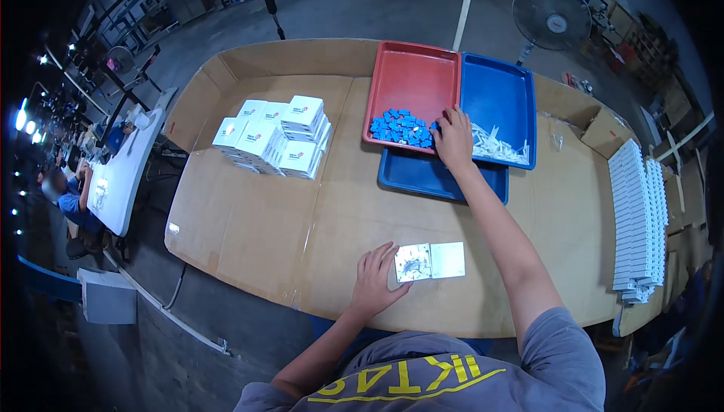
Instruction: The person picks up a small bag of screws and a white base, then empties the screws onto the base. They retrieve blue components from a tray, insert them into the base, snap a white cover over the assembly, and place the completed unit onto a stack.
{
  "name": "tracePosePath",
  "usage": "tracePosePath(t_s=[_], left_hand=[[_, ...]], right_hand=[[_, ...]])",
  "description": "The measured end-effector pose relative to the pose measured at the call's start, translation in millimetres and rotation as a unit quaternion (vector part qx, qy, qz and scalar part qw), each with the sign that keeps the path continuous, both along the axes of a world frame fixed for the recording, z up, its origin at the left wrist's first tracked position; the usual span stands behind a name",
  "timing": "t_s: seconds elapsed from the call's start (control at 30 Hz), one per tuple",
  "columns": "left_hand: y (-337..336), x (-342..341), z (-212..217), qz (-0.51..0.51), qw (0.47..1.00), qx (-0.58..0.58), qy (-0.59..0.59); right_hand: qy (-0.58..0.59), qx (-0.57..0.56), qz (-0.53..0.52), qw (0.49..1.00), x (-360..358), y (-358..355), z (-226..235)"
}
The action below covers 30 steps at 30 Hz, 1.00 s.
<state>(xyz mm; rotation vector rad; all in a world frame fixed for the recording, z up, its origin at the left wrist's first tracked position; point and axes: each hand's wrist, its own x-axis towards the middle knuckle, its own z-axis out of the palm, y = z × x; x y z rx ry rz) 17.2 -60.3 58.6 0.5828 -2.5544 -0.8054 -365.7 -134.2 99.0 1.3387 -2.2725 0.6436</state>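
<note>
A small white box (413, 262) lies opened out flat near the table's front edge, with its lid (449, 259) folded to the right. Some shiny silvery contents show in its left half. My left hand (373, 282) grips that half from the left, fingers at the far corner and thumb along the near edge. My right arm reaches forward, and my right hand (454, 139) is over the wall between a red tray (416, 72) and a blue tray (498, 84). Its fingers are closed on a small blue piece (434, 125), next to a pile of blue pieces (401, 127).
Thin white sticks (499, 146) lie in the blue tray. Another blue tray (407, 174) sits underneath. White boxes (264, 136) are stacked at left, and tall rows of white pieces (636, 219) stand at far right. Cardboard (256, 223) covers the table. Another person (72, 197) sits at a side table.
</note>
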Motion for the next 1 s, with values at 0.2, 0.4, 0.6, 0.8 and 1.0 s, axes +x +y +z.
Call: tracePosePath(t_s=[0.2,0.4,0.6,0.8,1.0], left_hand=[[1.5,-1.2,-1.1,0.001,1.000,0.018,-0.010],[8.3,1.4,-3.5,-0.003,1.000,-0.003,-0.008],[5.5,0.3,-4.4,0.004,1.000,0.016,-0.022],[-4.4,-9.8,0.8,0.018,0.999,0.031,-0.015],[-3.5,-5.4,-5.6,0.034,0.999,0.030,-0.005]], right_hand=[[-0.087,-0.218,0.099,0.967,20.0,30.1,32.3],[0.084,-0.325,0.143,0.931,75.2,107.4,104.3],[-0.175,-0.329,0.193,0.908,96.6,126.8,91.5],[-0.707,-0.310,0.060,0.633,147.4,151.2,2.0],[-0.778,-0.226,0.009,0.586,189.6,185.0,-19.6]])
